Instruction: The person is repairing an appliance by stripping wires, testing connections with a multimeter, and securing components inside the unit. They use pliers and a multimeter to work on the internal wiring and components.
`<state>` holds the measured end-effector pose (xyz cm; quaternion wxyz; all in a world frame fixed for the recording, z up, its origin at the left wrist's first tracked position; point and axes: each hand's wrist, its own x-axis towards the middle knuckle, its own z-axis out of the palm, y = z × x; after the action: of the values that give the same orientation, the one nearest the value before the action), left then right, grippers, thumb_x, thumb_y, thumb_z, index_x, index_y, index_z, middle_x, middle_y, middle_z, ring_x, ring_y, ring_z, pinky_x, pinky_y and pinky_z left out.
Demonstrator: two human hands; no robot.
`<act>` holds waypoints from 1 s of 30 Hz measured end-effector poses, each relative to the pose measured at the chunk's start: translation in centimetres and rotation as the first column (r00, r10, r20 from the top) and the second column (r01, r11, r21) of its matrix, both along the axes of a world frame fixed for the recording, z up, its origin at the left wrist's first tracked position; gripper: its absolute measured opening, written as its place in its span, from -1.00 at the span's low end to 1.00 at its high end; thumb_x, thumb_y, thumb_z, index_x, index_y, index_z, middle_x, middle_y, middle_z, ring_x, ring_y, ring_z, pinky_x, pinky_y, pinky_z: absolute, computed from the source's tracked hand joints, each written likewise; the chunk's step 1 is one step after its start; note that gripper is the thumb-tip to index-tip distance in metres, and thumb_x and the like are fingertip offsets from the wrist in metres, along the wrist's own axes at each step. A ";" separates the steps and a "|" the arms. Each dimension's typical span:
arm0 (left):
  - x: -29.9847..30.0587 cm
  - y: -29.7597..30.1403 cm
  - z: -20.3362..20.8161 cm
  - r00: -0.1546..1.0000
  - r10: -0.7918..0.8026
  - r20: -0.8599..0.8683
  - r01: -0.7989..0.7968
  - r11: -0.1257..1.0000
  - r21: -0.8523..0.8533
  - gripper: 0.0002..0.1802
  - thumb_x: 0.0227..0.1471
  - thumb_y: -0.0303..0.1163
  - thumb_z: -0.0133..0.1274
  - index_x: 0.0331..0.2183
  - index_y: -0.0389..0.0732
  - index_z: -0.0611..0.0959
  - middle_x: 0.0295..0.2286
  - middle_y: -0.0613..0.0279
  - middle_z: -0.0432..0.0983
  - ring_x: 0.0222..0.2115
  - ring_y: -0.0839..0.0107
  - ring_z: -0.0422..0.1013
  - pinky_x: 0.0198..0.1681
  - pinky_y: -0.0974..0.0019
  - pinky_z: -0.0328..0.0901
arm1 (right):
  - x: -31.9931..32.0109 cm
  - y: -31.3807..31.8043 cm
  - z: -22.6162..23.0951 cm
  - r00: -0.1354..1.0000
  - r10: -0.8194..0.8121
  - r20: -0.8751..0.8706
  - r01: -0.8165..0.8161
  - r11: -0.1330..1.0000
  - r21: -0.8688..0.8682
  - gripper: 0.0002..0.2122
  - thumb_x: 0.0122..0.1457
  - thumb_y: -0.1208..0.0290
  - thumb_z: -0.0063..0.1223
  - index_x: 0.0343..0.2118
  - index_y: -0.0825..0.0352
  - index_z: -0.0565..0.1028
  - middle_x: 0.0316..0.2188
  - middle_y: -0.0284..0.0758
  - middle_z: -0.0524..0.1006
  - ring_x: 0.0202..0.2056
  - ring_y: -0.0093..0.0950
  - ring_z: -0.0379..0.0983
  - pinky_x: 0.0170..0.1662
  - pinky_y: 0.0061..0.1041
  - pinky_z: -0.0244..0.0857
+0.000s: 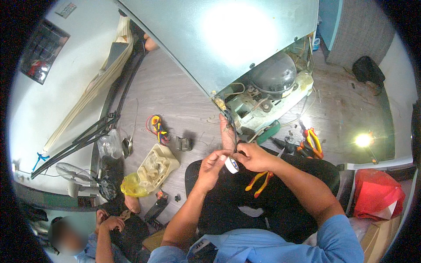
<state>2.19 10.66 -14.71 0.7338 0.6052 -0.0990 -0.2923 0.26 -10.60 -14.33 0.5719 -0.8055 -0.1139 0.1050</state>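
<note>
My left hand [211, 170] pinches a white roll of tape [232, 165] between thumb and fingers. Close beside it, the fingers of my right hand [256, 157] are closed at the lower end of a black cable [233, 129]. This cable comes down from the corner of an appliance with an exposed black compressor [274, 76]. My fingers hide the cable's end and any tape on it. Across my dark-clothed lap lie pliers with yellow and red handles [258, 182]. A bare foot [227, 136] shows behind the cable.
The appliance's pale panel [184, 35] overhangs the work. More red-yellow pliers [312, 142] and a green piece [268, 132] lie to the right, near a bright lamp [363, 140]. Leftward are a cream plastic tray [158, 164], a yellow-black meter [158, 127] and another person's hands [113, 222].
</note>
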 end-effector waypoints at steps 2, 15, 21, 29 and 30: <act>-0.3 0.1 -1.2 0.983 -0.033 0.182 0.013 0.994 0.107 -0.27 0.06 -0.48 0.23 0.21 -0.22 0.27 -0.18 0.27 0.44 -0.13 0.49 0.39 -0.06 0.35 0.33 | 0.0 0.0 0.2 0.999 -0.004 -0.042 0.003 1.000 -0.019 -0.81 0.19 0.41 0.03 -0.25 0.44 0.49 -0.38 0.00 0.57 -0.30 -0.08 0.56 -0.25 -0.20 0.37; 1.4 -1.0 1.3 0.938 -0.076 -0.338 0.079 0.997 -0.004 -0.40 0.13 -0.42 0.16 0.13 -0.31 0.29 -0.22 0.13 0.51 -0.24 0.33 0.52 -0.25 0.39 0.42 | 0.2 -0.4 -2.1 0.987 -0.111 0.116 0.110 0.994 0.018 -0.77 0.19 0.34 0.15 -0.21 0.40 0.46 -0.27 -0.14 0.50 -0.37 -0.30 0.48 -0.29 -0.31 0.36; 1.7 0.5 0.8 0.877 -0.059 -0.477 0.036 0.998 -0.058 -0.55 0.22 -0.14 0.08 0.00 -0.20 0.39 -0.24 0.22 0.50 -0.37 0.45 0.44 -0.37 0.46 0.32 | -0.3 0.3 1.3 0.856 0.154 0.493 0.039 0.933 -0.358 -0.65 0.11 0.35 0.13 -0.05 0.38 0.43 0.04 -0.11 0.40 -0.16 -0.10 0.53 -0.15 -0.14 0.46; 2.3 -0.2 2.1 0.915 -0.001 -0.404 -0.026 0.998 -0.062 -0.57 0.24 -0.12 0.03 0.00 -0.20 0.41 -0.29 0.28 0.47 -0.41 0.51 0.36 -0.39 0.45 0.25 | 1.1 -1.0 0.7 0.793 0.310 0.524 0.014 0.851 -0.526 -0.81 0.08 0.42 0.07 -0.23 0.30 0.49 -0.21 -0.18 0.44 -0.14 -0.18 0.48 -0.13 -0.11 0.38; 2.2 -0.4 2.0 0.925 0.004 -0.380 -0.034 0.997 -0.073 -0.55 0.25 -0.12 0.03 0.02 -0.20 0.41 -0.29 0.28 0.48 -0.41 0.50 0.37 -0.38 0.44 0.26 | 1.1 -1.3 0.3 0.796 0.293 0.530 0.010 0.869 -0.495 -0.82 0.08 0.43 0.06 -0.24 0.29 0.49 -0.22 -0.18 0.44 -0.13 -0.17 0.47 -0.12 -0.11 0.36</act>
<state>4.37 10.31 -12.71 0.7650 0.5092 0.0393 -0.3924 1.39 -11.85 -13.99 0.2839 -0.9009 -0.3181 -0.0816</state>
